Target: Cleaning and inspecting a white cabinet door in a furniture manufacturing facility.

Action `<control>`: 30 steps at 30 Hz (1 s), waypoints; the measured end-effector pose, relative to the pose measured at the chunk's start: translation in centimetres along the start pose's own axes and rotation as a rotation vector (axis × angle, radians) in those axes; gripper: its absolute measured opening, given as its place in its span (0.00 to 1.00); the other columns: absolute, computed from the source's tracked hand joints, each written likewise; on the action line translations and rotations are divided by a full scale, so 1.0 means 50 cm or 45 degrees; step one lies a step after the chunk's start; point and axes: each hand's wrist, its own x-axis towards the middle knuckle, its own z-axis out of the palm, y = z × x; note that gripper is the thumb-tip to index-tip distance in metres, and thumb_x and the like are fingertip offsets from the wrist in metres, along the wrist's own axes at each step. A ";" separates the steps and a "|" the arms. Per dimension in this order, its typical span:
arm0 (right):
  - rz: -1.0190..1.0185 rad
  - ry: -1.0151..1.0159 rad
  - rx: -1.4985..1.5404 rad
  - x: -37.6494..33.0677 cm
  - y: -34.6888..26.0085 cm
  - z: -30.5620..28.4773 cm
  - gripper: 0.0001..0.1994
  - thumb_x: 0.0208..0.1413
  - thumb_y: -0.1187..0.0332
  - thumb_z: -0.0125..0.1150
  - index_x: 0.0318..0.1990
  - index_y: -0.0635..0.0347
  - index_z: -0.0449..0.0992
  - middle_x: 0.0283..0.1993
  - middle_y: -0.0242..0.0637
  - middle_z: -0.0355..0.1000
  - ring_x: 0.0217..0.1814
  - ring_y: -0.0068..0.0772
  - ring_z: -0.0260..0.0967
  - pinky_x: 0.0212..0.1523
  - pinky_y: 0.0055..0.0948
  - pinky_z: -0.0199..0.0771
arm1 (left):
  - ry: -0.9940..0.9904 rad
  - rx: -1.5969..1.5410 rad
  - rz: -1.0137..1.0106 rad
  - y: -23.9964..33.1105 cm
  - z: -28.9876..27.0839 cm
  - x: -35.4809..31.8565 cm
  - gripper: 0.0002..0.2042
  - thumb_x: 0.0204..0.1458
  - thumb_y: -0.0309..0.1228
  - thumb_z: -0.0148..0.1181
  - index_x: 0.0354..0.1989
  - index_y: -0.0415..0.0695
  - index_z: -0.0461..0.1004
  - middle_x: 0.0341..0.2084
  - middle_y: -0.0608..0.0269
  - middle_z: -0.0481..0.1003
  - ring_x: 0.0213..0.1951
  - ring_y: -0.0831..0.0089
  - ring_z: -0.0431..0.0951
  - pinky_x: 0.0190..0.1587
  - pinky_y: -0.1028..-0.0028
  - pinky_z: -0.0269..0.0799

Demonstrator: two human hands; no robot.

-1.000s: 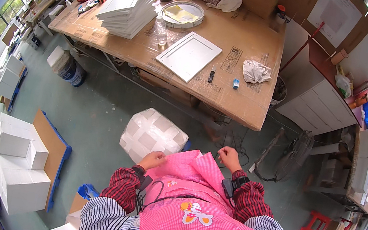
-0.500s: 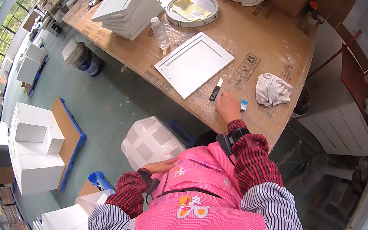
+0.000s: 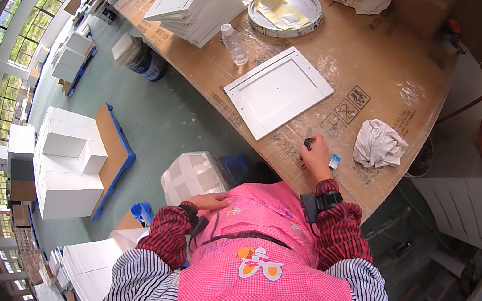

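My right hand (image 3: 317, 159) rests on the cardboard-covered table (image 3: 389, 79), its fingers closed around a small dark tool (image 3: 308, 140) near the front edge. A white square panel (image 3: 278, 91) lies just beyond that tool. A small blue and white object (image 3: 335, 161) sits right beside the hand, and a crumpled white rag (image 3: 379, 144) lies further right. My left hand (image 3: 209, 200) lies flat against my pink apron (image 3: 264, 247) at waist height, holding nothing, close to a white plastic-wrapped block (image 3: 195, 176) on the floor.
A stack of white panels (image 3: 198, 1), a clear plastic bottle (image 3: 234, 44) and a round metal tray (image 3: 285, 11) stand further back on the table. White boxes on a blue pallet (image 3: 74, 160) fill the floor at left. A grey cabinet (image 3: 463, 208) stands at right.
My right hand left the apron, reached out to the table edge and closed on the small dark tool. My view moved closer to the table. My left hand stayed on the apron.
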 end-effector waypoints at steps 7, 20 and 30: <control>0.506 0.035 1.085 -0.038 -0.027 -0.008 0.10 0.62 0.70 0.56 0.49 0.62 0.69 0.29 0.31 0.70 0.24 0.19 0.65 0.19 0.26 0.66 | 0.034 0.420 -0.042 0.015 -0.078 0.064 0.33 0.59 0.57 0.51 0.52 0.35 0.79 0.47 0.39 0.80 0.52 0.49 0.80 0.56 0.61 0.74; 0.201 0.406 0.209 0.065 -0.057 0.067 0.10 0.65 0.69 0.57 0.48 0.67 0.73 0.43 0.37 0.72 0.45 0.29 0.68 0.48 0.30 0.70 | 0.803 0.605 0.580 0.121 -0.448 0.123 0.14 0.54 0.42 0.60 0.29 0.43 0.79 0.26 0.50 0.79 0.31 0.49 0.81 0.34 0.53 0.75; 0.461 0.483 0.376 0.080 0.001 0.098 0.10 0.66 0.67 0.59 0.41 0.68 0.71 0.39 0.34 0.68 0.41 0.27 0.63 0.45 0.29 0.67 | 1.218 0.454 0.958 0.192 -0.558 0.204 0.16 0.58 0.38 0.60 0.47 0.40 0.69 0.41 0.48 0.69 0.42 0.50 0.74 0.43 0.59 0.73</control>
